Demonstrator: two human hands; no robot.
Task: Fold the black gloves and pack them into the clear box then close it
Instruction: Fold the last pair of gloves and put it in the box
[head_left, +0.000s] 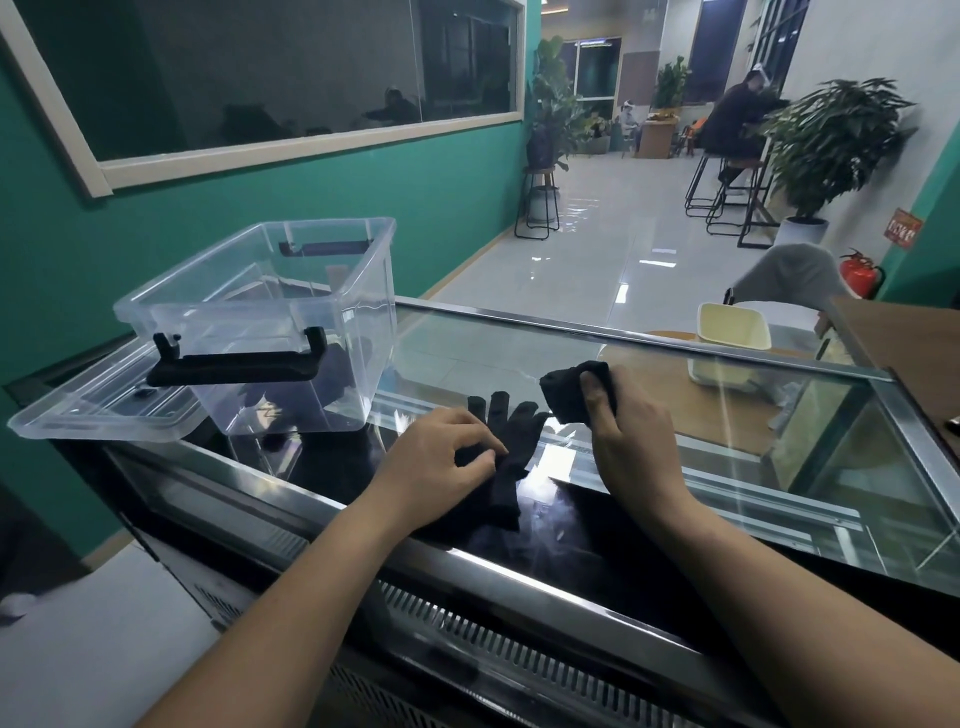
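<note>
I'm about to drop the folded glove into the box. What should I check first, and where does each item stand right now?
1. Right hand grips the folded glove: ok.
2. Clear box open at the top: ok.
3. Lid off and lying left of the box, ready for closing: ok.
4. Second glove folded: not ok. It lies flat on the counter, with the left hand pinching it.
5. Free room inside the box: cannot tell. Dark shapes show through its wall.
</note>
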